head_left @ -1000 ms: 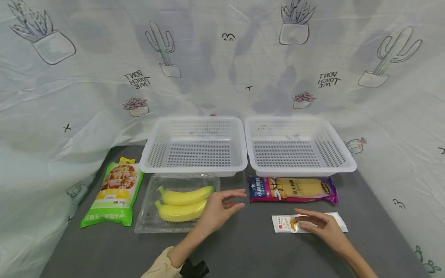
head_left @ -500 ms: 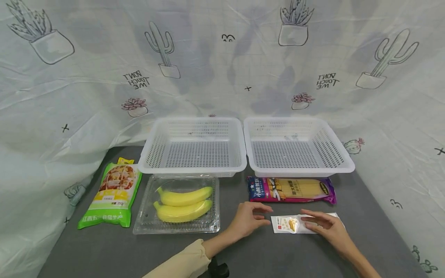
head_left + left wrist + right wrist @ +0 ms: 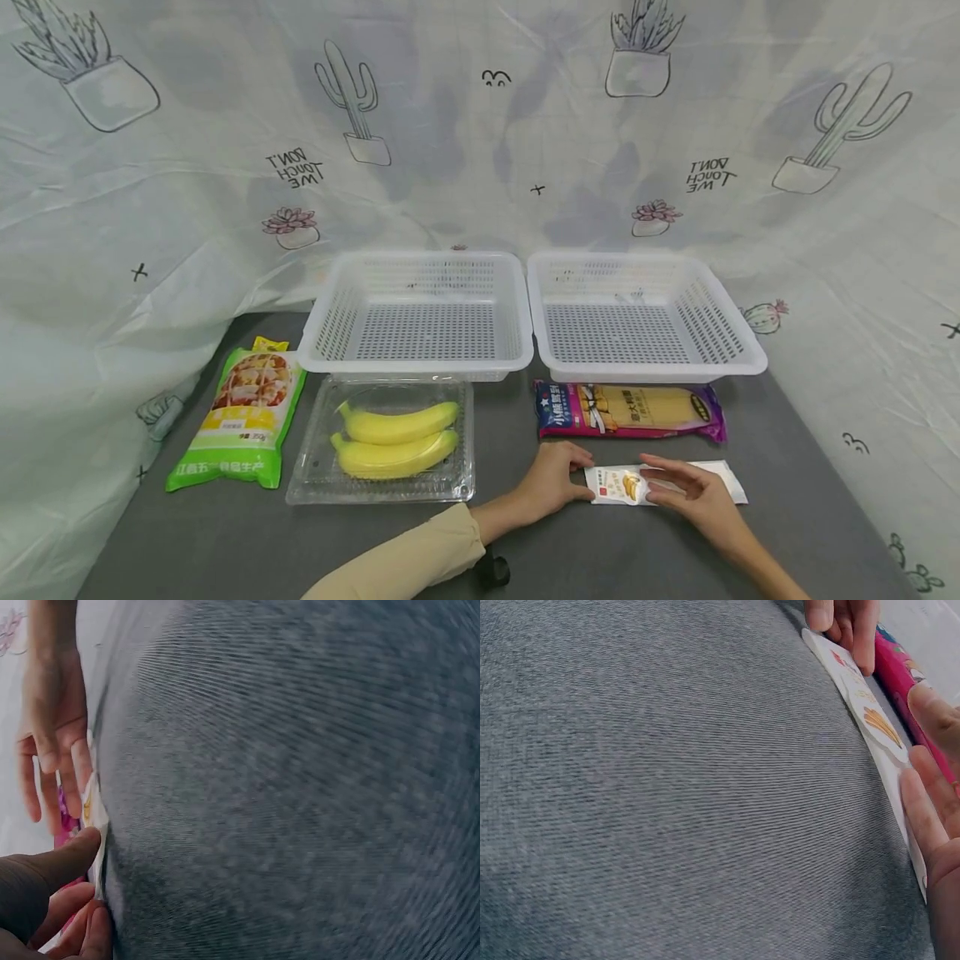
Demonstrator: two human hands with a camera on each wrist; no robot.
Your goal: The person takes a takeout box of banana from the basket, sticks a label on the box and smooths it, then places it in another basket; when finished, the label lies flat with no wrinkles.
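Note:
A slim white packet [image 3: 686,483] with a small golden food picture lies flat on the dark grey tabletop at the front right. My left hand [image 3: 553,485] is at its left end, thumb and fingertips pinching the two corners. In the left wrist view the thumb [image 3: 86,844] sits right at the packet's edge. My right hand [image 3: 701,500] is over the middle of the packet, fingers loosely bent and thumb apart from them. In the right wrist view its thumb [image 3: 916,802] lies along the packet's near edge. Just behind is a purple and blue bag of spaghetti [image 3: 645,408].
Two white mesh baskets [image 3: 420,367] [image 3: 652,368] stand side by side at the back. Left of my arm is a clear plastic box [image 3: 315,475] holding two bananas [image 3: 401,423]. A green and white food bag [image 3: 243,425] lies at the far left. A patterned cloth hangs behind.
My left hand has moved right, from over the banana box to the left end of the white packet. The right hand has stayed over the packet with little movement.

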